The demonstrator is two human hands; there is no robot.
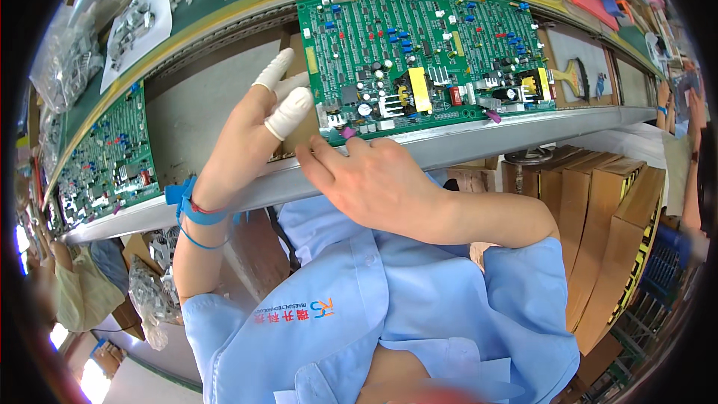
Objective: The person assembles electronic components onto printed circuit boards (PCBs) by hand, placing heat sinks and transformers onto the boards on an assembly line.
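A large green circuit board (351,52), densely fitted with components, lies on the conveyor rails in front of me. It carries two yellow-wrapped transformers and small pink pieces along its near edge. My left hand (243,120) is at the board's left edge, its fingers apart, with white finger cots on the thumb and fingers. A blue wrist strap (200,209) circles that wrist. My right hand (374,179) rests at the metal rail (449,142) by the board's near left corner. Its fingers are bent close together, and whatever is between their tips is hidden.
Another green circuit board (112,153) sits farther left on the line. Beyond the rail are a white sheet with metal parts (134,26) and plastic bags (67,67). A yellow-handled brush (572,78) lies right of the board. Cardboard boxes (591,217) stand at right; co-workers' arms (692,127) show beyond.
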